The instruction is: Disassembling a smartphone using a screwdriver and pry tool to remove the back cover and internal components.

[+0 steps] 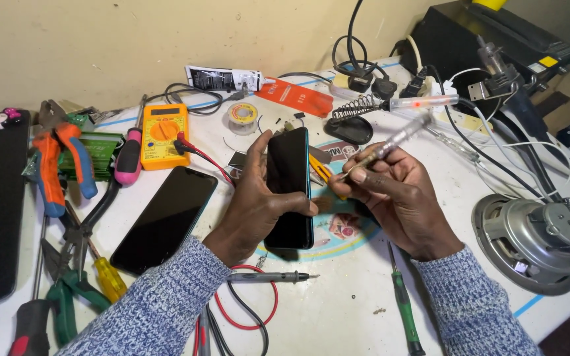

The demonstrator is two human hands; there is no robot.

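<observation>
A black phone [289, 188] sits in the left hand [252, 198]; left of it lie a yellow multimeter [163, 136] and orange-handled pliers [51, 165]. Both sleeves [159, 303] are blue-white flecked knit.

One head-worn camera looks steeply down and forward over a cluttered workbench [338, 316], close above the person's left hand [255, 198] and right hand [397, 194] at centre frame. A wall [133, 39] closes the far edge. No second view.

The tool's [400, 135] upper end is motion-blurred, and the right hand [397, 198] hides its tip.
</observation>
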